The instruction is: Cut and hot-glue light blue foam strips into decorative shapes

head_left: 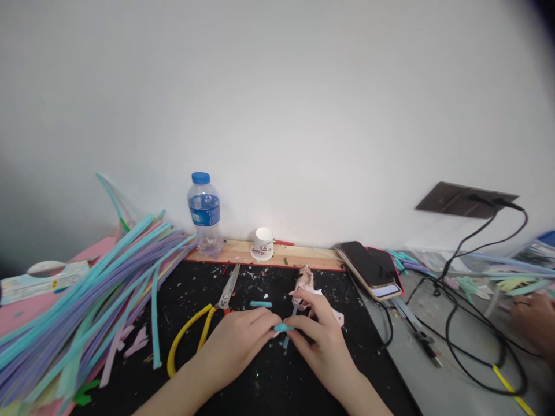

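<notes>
Both hands meet over the black mat [260, 381], pinching a small light-blue piece [283, 327] between their fingertips. My left hand [247, 335] is closed on its left end, and my right hand [318, 329] grips the right end with thumb and finger. Just behind my left hand lies a short blue strip [261, 304]. Beyond my right hand is a crumpled pale pink thing [304, 278], partly hidden by the fingers. Yellow-handled scissors [226, 292] lie left of my left hand, blades pointing away.
Pastel strips [108, 289] are heaped at the left. Along the wall stand a water bottle [204, 216] and a paper cup [262, 245]. Phones [368, 266] and black cables [451, 300] lie right. Another person's hand [535, 320] is at the far right.
</notes>
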Tool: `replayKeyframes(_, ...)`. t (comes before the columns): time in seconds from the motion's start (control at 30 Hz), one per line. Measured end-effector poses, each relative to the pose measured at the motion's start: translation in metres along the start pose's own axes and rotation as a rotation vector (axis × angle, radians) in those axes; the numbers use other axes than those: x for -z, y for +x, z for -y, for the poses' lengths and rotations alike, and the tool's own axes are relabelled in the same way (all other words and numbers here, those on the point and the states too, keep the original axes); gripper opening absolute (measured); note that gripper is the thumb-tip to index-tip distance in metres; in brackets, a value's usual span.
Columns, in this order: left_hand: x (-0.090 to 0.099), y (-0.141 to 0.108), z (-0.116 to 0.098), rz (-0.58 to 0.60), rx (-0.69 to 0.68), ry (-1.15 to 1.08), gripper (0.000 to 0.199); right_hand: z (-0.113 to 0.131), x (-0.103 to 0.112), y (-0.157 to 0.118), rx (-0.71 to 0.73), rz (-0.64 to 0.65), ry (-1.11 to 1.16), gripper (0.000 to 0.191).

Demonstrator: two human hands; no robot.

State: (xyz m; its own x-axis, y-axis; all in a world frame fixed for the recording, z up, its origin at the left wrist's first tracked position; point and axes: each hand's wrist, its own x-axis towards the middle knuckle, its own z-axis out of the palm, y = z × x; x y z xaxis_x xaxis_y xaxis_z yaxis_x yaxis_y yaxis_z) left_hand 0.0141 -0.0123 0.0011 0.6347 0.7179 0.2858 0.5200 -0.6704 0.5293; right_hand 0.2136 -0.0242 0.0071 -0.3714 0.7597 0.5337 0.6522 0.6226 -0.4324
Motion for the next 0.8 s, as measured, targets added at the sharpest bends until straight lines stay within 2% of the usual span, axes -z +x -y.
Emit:
replayKeyframes(0.1,-0.0019,-0.0006,0.0012,-0.012,-0.030,0.046,0.022,-0.0005,-0.0009,-0.0003,-0.006,0.015,0.008,0.021)
replayKeyframes(0.6,-0.0018,-0.0017,-0.0012,0.002,-0.008,0.063,0.023,0.0002,-0.0008,-0.0003,-0.003,0.007,0.024,0.020)
replayKeyframes(0.8,-0.0027,-0.0018,-0.0002,-0.062,-0.027,0.075,0.021,-0.0008,-0.0015,-0.0004,-0.017,0.000,0.028,0.021)
